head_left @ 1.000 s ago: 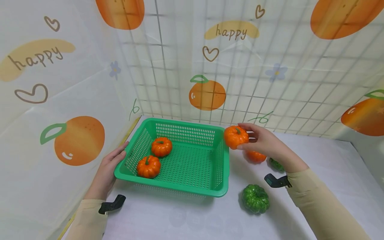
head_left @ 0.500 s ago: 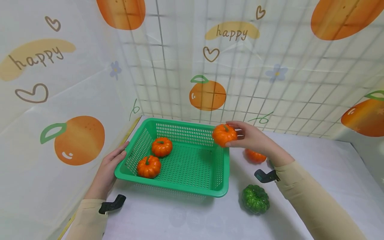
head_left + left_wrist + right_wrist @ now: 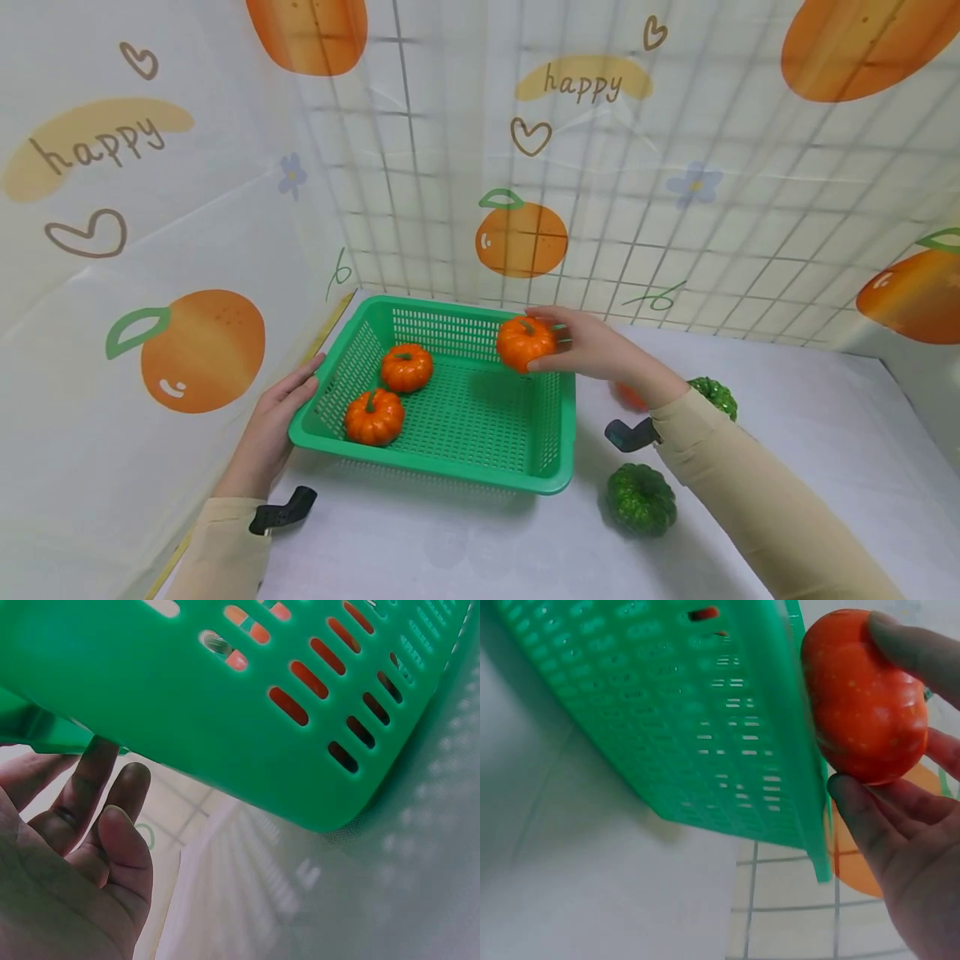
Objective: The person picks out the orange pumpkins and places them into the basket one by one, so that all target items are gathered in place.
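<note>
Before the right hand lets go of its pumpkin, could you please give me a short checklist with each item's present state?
1. Right hand gripping the held pumpkin: ok.
2. Left hand at the left rim of the green basket: ok.
3. Held pumpkin inward of the right rim, in the head view: ok.
4. Rear pumpkin and front pumpkin apart from the held one, at the basket's left: ok.
5. Held pumpkin resting on the basket floor: not ok, it is raised.
6. Shape of the orange item outside: cannot tell, mostly hidden.

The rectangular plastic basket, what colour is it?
The rectangular plastic basket is green, clearest in the head view.
</note>
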`<state>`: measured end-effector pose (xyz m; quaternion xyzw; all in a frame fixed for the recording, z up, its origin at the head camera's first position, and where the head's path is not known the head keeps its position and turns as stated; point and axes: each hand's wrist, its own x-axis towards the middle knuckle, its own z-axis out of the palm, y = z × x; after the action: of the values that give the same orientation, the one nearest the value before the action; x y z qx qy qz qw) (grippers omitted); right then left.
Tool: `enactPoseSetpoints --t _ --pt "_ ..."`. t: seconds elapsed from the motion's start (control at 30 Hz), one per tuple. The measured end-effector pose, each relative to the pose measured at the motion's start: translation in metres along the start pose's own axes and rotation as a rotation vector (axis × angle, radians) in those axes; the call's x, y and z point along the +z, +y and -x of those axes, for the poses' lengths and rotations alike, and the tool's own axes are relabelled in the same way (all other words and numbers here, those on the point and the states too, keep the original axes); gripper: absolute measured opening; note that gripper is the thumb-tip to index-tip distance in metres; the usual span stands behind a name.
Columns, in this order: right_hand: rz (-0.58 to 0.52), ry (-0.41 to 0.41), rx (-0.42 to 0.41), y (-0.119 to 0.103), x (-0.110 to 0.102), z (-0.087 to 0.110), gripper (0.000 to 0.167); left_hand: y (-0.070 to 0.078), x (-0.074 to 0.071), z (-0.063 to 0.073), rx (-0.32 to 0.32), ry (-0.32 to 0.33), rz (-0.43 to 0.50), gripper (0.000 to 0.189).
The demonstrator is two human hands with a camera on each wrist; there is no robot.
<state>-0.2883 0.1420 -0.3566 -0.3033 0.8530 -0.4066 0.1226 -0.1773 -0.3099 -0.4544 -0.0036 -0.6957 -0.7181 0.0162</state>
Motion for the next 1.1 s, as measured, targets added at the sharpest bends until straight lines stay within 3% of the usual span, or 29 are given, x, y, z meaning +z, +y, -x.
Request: enactPoseSetpoints --t 0.3,0.53,0.73,1.1 --pt "0.08 -0.034 -0.04 0.002 0.015 -0.016 0.08 0.0 0.0 -0.001 0.002 -0.004 -0.013 0.052" --pt "0.166 -0.085 -0.005 0.0 0.028 -0.027 0.083 0.0 0.0 -0.001 -0.002 0.001 -0.013 0.052" --pt "0.253 -0.104 -0.024 0.001 0.036 -0.036 0.086 -0.001 0.0 -0.001 -0.007 -0.002 -0.009 0.053" --pt "0.336 -0.16 -0.005 0.0 0.055 -0.051 0.082 0.001 0.001 0.001 -0.019 0.01 -0.009 0.053"
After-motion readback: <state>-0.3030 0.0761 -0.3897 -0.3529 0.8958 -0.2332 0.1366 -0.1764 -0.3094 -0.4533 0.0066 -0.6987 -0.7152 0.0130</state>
